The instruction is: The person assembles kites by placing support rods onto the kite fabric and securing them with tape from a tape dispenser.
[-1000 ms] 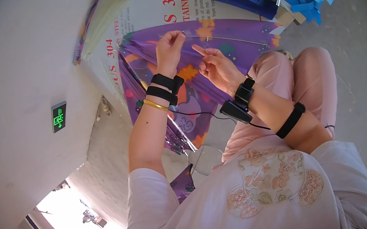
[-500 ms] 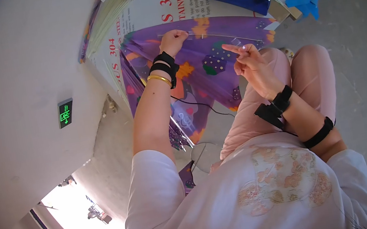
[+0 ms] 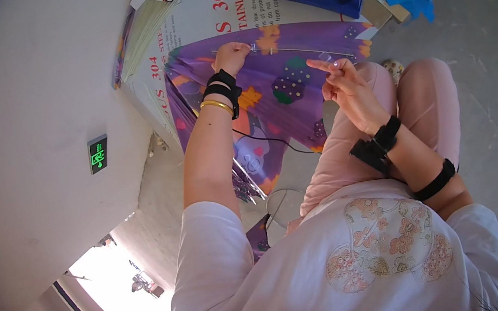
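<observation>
The left hand [image 3: 233, 58] is closed at a thin rod [image 3: 294, 52]; its exact grip is unclear. The right hand [image 3: 347, 89] is half-curled, index finger extended, any hold unclear. Beneath and between them, purple fabric [image 3: 285, 113] lies spread, rod already laid across, uncovered. Beyond sits a tape dispenser [image 3: 344, 0].

the left arm [image 3: 207, 159] reaches forward, nearly straight, its hand, the left hand [image 3: 233, 58], closed with the fingers curled in toward the thumb. the right arm [image 3: 421, 159] bends at the elbow, and the right hand [image 3: 349, 92] is partly open, index finger [image 3: 319, 65] extended, the others curled.
</observation>
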Motion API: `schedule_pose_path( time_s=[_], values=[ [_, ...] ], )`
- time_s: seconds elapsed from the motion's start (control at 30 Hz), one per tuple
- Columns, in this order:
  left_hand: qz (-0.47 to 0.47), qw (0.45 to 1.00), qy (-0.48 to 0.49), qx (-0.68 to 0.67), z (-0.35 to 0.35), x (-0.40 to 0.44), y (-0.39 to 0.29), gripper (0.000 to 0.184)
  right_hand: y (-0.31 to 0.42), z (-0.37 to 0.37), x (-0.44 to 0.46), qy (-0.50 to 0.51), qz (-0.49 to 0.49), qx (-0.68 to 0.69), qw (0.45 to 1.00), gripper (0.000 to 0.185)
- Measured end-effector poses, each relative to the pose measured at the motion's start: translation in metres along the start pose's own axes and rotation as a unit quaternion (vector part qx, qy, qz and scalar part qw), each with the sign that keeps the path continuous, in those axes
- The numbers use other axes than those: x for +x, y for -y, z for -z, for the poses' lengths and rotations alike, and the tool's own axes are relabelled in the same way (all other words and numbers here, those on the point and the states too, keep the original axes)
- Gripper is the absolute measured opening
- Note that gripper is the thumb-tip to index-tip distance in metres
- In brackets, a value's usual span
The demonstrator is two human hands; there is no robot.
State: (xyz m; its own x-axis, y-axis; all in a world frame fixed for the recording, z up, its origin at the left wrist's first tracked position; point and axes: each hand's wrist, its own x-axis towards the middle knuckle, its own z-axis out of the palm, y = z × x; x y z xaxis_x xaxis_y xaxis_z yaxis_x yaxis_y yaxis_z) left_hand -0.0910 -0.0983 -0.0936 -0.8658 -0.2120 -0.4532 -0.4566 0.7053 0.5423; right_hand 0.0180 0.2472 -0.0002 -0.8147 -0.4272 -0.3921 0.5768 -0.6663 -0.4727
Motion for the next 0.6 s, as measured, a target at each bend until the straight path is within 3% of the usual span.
schedule_pose_path(
  time_s=[0.6],
  values=[
    [0.027,0.99,-0.099,0.096,-0.009,-0.034,-0.039,0.021,-0.001,0.001,-0.007,0.0,0.005,-0.007,1.0,0.012]
  ],
)
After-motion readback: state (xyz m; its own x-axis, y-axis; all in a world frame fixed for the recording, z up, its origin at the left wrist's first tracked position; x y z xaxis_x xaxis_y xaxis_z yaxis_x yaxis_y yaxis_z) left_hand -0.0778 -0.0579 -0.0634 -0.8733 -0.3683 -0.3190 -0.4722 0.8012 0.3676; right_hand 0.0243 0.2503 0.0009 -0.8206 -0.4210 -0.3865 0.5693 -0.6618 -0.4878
